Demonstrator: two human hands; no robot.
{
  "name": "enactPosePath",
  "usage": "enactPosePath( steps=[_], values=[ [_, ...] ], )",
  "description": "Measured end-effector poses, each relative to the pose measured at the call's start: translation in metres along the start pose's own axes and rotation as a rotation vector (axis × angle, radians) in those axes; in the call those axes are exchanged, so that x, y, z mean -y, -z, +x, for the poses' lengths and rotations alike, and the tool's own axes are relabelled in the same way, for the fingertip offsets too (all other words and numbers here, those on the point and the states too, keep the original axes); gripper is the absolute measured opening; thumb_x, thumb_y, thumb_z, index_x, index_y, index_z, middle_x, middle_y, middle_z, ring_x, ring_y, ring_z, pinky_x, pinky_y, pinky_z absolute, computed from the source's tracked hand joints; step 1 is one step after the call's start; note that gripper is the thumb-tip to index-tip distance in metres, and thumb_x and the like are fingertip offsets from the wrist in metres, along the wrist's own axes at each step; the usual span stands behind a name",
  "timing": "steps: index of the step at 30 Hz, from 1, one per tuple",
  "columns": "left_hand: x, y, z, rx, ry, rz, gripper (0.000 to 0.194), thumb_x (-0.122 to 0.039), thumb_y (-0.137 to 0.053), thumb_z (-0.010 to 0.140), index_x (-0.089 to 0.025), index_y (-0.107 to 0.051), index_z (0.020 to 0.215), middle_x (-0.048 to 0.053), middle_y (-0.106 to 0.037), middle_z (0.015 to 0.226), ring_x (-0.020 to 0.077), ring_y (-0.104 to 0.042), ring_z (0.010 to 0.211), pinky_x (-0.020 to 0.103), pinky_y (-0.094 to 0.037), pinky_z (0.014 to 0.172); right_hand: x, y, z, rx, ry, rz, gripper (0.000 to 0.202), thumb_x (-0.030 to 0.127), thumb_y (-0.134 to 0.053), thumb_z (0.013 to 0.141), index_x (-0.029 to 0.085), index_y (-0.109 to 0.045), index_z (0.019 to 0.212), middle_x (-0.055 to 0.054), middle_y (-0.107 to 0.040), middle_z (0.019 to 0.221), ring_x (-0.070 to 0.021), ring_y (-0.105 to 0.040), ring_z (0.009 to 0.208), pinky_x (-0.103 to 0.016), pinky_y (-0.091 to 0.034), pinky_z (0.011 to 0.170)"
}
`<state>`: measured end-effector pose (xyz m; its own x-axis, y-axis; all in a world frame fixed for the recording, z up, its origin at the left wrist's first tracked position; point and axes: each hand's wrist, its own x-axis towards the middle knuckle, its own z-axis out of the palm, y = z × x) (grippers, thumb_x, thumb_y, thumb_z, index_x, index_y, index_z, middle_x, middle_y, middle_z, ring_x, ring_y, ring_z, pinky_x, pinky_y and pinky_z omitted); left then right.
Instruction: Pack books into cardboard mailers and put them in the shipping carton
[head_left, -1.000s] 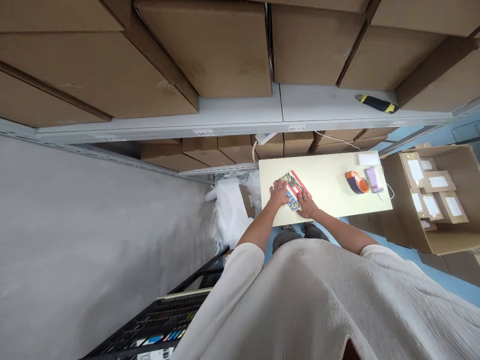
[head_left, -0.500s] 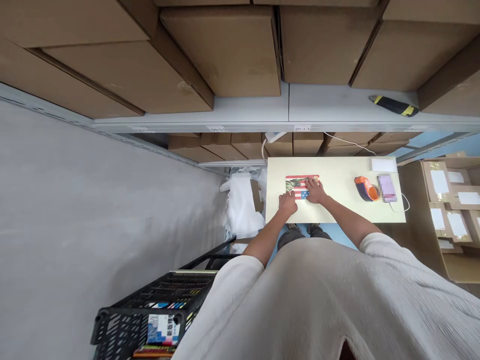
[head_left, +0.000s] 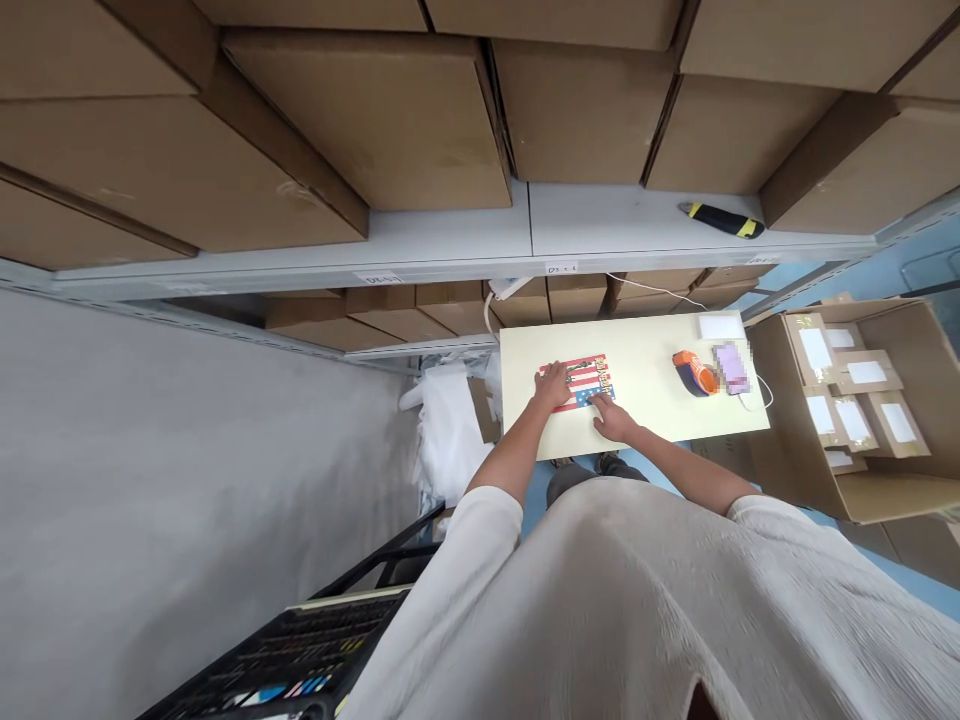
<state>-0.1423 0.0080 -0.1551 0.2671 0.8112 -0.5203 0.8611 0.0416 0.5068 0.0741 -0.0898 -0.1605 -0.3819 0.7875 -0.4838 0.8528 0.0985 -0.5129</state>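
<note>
A flat book lies on the pale table. Its cover has red and white stripes, a blue patch with stars, yellow lettering and a dark figure, partly covered. My left hand rests flat across the book's left side, fingers stretched out. At the near right corner of the cover, by the starred patch, my right hand touches the edge with its fingertips, fingers loosely extended. To the right of the book are an orange and dark blue tape dispenser and a blurred purple phone on a white cable.
Cardboard boxes fill the shelf above, where a black and yellow utility knife lies. A white box sits at the table's far right. An open carton holds several labelled boxes. White wrapping and a black crate are left.
My left hand has moved up onto the book's left side. My right hand has slid from the top of the cover to its near right corner. The whole view has shifted and tilted.
</note>
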Motion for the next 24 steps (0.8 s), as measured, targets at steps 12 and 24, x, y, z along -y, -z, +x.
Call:
enactPosePath(
  steps=[12, 24],
  values=[
    [0.020, -0.029, -0.043, -0.043, 0.256, -0.133, 0.067, -0.032, -0.069, 0.097, -0.020, -0.049, 0.159, 0.023, -0.059, 0.154, 0.0400, -0.057, 0.145, 0.047, -0.045, 0.116, -0.021, -0.006, 0.051, -0.144, -0.005, 0.276, 0.094, 0.030, -0.068, 0.087, 0.017, -0.035, 0.174, -0.022, -0.025, 0.182, -0.0412, -0.036, 0.165, -0.059, -0.044, 0.129],
    [0.021, -0.045, -0.046, -0.152, 0.097, -0.601, 0.064, -0.039, -0.084, 0.084, -0.016, -0.069, 0.141, 0.017, -0.074, 0.143, 0.0356, -0.059, 0.145, 0.041, -0.046, 0.121, -0.001, 0.020, 0.062, -0.315, -0.509, 0.818, 0.082, 0.031, -0.070, 0.085, 0.019, -0.050, 0.164, -0.013, -0.075, 0.143, -0.0272, -0.075, 0.126, -0.042, -0.060, 0.112]
  ],
)
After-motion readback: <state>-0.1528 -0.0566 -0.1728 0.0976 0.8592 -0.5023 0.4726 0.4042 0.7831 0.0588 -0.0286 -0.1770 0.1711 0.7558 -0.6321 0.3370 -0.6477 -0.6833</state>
